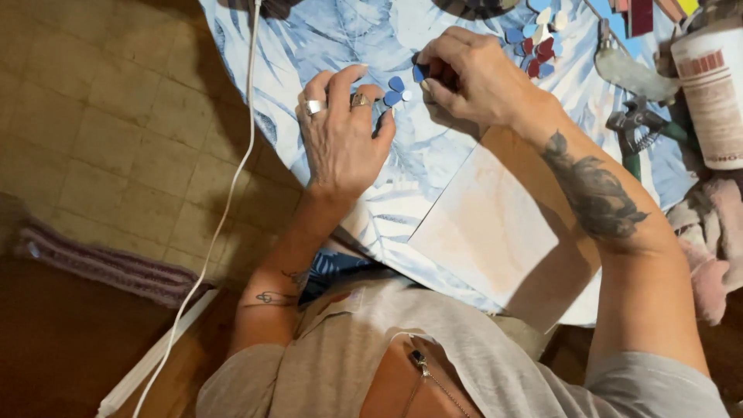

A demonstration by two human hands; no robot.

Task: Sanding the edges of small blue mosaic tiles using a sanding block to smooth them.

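At the near edge of the bench, a pale square tile is lying flat under the person's right forearm, partly hanging over the rim. Past it, on the blue leaf-patterned cloth, the left hand is resting palm down with fingers spread, its grip released and holding nothing, its fingertips just beside two small blue petal pieces lying on the cloth. The right hand is hovering just beyond them, its grip pinching a dark blue petal piece between thumb and fingers, so the held piece is sitting right next to the two lying ones. Farther on, a cluster of red, blue and white pieces is lying behind the right hand. Toward the right edge, green-handled nippers, a white canister and a pink rag are crowding the bench, well apart from both hands. A white cord is hanging off the left edge.
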